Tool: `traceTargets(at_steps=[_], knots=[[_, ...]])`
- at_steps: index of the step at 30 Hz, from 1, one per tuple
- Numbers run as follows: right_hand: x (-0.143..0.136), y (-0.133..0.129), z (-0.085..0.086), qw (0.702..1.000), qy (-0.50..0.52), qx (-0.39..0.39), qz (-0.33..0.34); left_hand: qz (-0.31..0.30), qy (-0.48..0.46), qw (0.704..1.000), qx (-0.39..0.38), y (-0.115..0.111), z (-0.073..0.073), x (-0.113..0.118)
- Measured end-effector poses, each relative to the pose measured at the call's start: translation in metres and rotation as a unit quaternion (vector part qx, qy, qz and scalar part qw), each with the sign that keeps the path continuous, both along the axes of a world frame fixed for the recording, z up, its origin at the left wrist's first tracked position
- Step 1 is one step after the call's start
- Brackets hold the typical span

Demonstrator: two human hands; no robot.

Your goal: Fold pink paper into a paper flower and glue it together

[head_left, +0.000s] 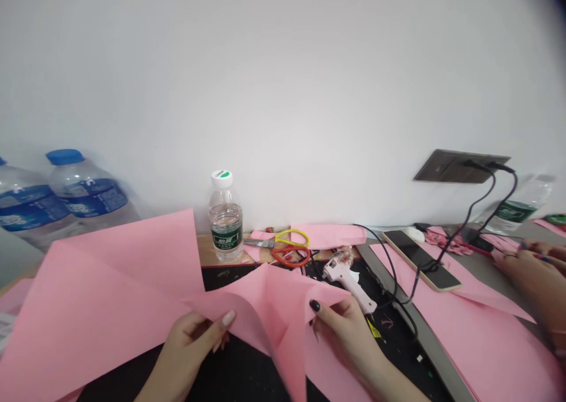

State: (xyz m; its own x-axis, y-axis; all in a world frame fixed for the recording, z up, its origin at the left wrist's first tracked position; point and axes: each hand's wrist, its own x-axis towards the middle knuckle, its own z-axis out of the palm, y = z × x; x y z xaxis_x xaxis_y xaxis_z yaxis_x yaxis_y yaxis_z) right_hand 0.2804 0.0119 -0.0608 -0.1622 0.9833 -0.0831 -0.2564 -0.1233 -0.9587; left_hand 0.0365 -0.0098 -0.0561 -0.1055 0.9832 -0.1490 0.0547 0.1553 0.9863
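A pink paper sheet with folds standing up along its middle is held between both hands above a black work surface. My left hand pinches its left part between thumb and fingers. On the other side, my right hand grips the right part, its dark-nailed thumb on top. Just left of my left hand lies a larger pink sheet with a faint crease. Behind the folded paper are scissors with one yellow and one red handle, and a white glue gun.
A small water bottle stands by the wall; large blue-capped bottles are at left. A phone lies on pink paper at right, near black cables from a wall socket. Another person's hands are at the far right.
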Motion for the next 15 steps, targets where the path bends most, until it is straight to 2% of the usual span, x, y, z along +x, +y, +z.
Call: traceTargets(at_steps=[2, 5, 11, 15], knots=[[-0.003, -0.002, 0.000, 1.000, 0.012, -0.022, 0.014, -0.017, -0.027, 0.999, -0.014, -0.002, -0.001, 0.003], [-0.009, -0.006, 0.003, 0.997, 0.049, -0.054, 0.027, -0.077, -0.064, 0.994, -0.033, -0.008, -0.001, 0.010], [-0.017, -0.012, 0.006, 0.990, 0.102, -0.084, 0.053, -0.141, -0.095, 0.985, -0.039, -0.018, 0.012, 0.016], [-0.022, -0.017, 0.006, 0.990, 0.089, -0.097, 0.057, -0.156, -0.112, 0.979, -0.075, -0.019, 0.011, 0.019]])
